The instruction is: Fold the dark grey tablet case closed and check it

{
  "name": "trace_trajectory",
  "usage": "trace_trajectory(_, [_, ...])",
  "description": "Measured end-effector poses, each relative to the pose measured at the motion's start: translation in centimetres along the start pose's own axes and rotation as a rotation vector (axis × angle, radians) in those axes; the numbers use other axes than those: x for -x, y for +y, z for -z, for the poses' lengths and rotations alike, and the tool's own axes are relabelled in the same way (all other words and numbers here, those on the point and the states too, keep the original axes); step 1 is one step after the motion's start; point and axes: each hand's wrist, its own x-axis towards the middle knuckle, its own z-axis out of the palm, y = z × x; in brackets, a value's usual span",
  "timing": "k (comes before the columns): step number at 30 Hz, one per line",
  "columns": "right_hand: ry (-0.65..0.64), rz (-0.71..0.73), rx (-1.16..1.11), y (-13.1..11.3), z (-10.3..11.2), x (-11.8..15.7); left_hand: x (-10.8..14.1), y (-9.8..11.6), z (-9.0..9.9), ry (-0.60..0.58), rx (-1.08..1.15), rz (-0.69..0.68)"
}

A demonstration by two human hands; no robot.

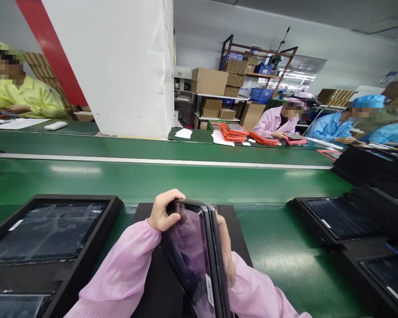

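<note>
At least two flat black panels [190, 251], wrapped in clear film, are held together on edge and tilted, in the middle of the view; the exact number in the stack cannot be told. One white label [209, 289] shows low on the near face.

Two hands grasp the stack. The left hand [164, 211] is partly closed over the upper corner, thumb on the near face and fingers over the top edge. The right hand [227, 249] lies curved along the far side, less tightly bent, its thumb out of sight.

One black board [155, 269] lies beneath them on the green worktop [268, 229]. One black tray [111, 212] at the left bears two panels [46, 229], the nearer cut off by the picture's edge. Two labelled panels [343, 216] lie at the right in black trays [298, 212], beside more piled black trays whose count is unclear.

Two piles of orange-red sleeves [232, 132] stand across the worktop. Four people are clearly seen beyond: one in yellow [36, 97], one in pink [272, 119] and two in blue [331, 128].
</note>
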Motion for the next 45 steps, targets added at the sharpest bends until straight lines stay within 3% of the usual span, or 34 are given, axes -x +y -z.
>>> trace_trajectory(2, [0.029, 0.050, -0.217, -1.1, 1.6, -0.5, -0.1, 0.3, -0.1, -0.018, 0.001, -0.026])
trace_trajectory(5, [-0.027, 0.037, -0.418, -3.1, 3.4, -0.7, -0.1, 0.3, -0.1, -0.016, -0.006, -0.037])
trace_trajectory(10, [-0.169, -0.088, -0.138, -6.4, 5.2, -0.4, 0.3, -0.4, -0.6, -0.017, -0.031, -0.042])
trace_trajectory(13, [-0.254, -0.173, 0.055, -7.1, 6.0, 0.2, 1.6, -0.5, -1.2, 0.151, -0.252, 0.001])
trace_trajectory(15, [-0.247, -0.195, 0.119, -7.0, 6.4, 0.7, 3.0, -0.6, -1.5, 0.343, -0.400, 0.235])
trace_trajectory(17, [-0.211, -0.181, 0.130, -6.7, 6.7, 1.3, 4.6, -0.9, -1.7, 0.433, -0.319, 0.609])
trace_trajectory(19, [-0.181, -0.150, 0.122, -6.7, 6.7, 1.8, 5.9, -1.1, -1.9, 0.377, -0.071, 0.926])
trace_trajectory(21, [-0.163, -0.131, 0.114, -7.0, 6.5, 2.5, 6.4, -1.2, -2.2, 0.320, 0.114, 1.045])
trace_trajectory(24, [-0.178, -0.119, 0.100, -7.4, 5.9, 3.8, 5.2, -0.8, -2.6, 0.386, 0.173, 0.915])
trace_trajectory(28, [-0.223, -0.025, 0.152, -6.0, 4.5, 5.8, 0.6, 0.3, -2.4, 0.579, 0.231, 0.799])
trace_trajectory(33, [-0.280, 0.093, 0.187, -1.5, 2.3, 7.1, -4.1, 0.6, -1.5, 0.544, 0.192, 0.638])
trace_trajectory(36, [-0.266, 0.046, 0.146, 0.0, 1.8, 6.7, -4.7, -0.1, -1.5, 0.497, 0.206, 0.581])
trace_trajectory(39, [-0.319, -0.040, 0.034, -0.3, 2.7, 5.6, -4.4, -1.0, -1.7, 0.450, 0.227, 0.579])
trace_trajectory(45, [-0.639, -0.223, -0.146, -1.5, 6.1, 1.1, -3.5, -2.6, -1.3, 0.536, 0.198, 0.481])
